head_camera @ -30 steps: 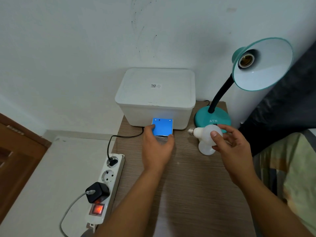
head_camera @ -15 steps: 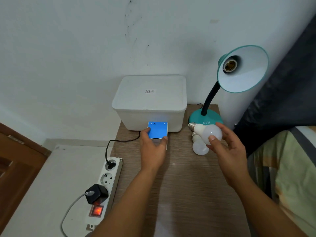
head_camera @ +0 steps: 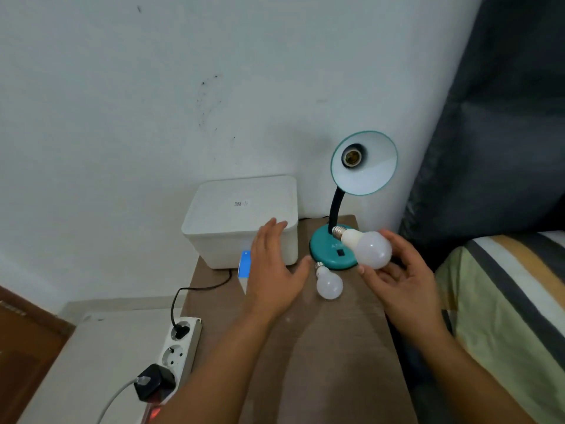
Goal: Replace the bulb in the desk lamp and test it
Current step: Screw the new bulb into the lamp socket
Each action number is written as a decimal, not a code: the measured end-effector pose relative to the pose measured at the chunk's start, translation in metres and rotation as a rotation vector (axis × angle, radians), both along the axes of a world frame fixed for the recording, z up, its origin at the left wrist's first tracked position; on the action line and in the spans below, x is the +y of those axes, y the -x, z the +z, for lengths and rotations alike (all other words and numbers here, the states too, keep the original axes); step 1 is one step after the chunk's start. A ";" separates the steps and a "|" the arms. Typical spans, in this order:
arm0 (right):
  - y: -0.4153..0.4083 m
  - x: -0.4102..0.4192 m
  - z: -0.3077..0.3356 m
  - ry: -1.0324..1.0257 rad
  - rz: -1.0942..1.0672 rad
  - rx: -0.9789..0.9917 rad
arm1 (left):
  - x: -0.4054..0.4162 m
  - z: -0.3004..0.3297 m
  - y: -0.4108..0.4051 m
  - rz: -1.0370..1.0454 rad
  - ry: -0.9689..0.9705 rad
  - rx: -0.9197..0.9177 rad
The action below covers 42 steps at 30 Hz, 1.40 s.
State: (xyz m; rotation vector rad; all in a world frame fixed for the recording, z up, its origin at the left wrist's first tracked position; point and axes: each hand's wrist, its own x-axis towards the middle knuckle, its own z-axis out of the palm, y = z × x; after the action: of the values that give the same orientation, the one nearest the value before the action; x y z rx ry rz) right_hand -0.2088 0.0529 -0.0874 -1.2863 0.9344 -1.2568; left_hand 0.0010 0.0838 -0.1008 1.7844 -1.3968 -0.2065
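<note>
A teal desk lamp (head_camera: 333, 254) stands at the back right of the wooden bedside table (head_camera: 321, 347). Its shade (head_camera: 367, 172) faces me and the socket inside holds no bulb. My right hand (head_camera: 397, 276) grips a large white bulb (head_camera: 368, 247) in front of the lamp base, screw cap pointing up-left. A smaller white bulb (head_camera: 328, 283) lies on the table by the base. My left hand (head_camera: 275, 267) hovers open, fingers spread, in front of a small blue box (head_camera: 244, 264) that stands against the white container.
A white lidded container (head_camera: 244, 209) sits at the table's back left. A white power strip (head_camera: 177, 353) with a black plug, a black adapter and a lit red switch lies left of the table. A striped bed (head_camera: 513, 316) and a dark curtain are on the right.
My left hand has let go of the blue box and opened. My right hand has lifted the large bulb higher toward the lamp. The camera has tilted up.
</note>
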 end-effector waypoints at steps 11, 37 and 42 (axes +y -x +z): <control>0.002 -0.075 0.041 0.313 -0.278 0.289 | -0.118 0.090 0.006 -0.412 -0.028 -0.205; -0.033 -0.130 0.044 0.494 -0.353 0.587 | -0.158 0.096 0.002 -0.542 0.008 -0.212; -0.034 -0.130 0.043 0.499 -0.321 0.628 | -0.158 0.097 0.000 -0.580 -0.003 -0.209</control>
State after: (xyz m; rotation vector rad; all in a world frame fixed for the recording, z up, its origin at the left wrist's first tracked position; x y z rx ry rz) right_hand -0.1746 -0.0766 -0.0440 -2.0589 1.3591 -1.4108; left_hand 0.0011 -0.0744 -0.0041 1.3899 -2.0445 -0.3314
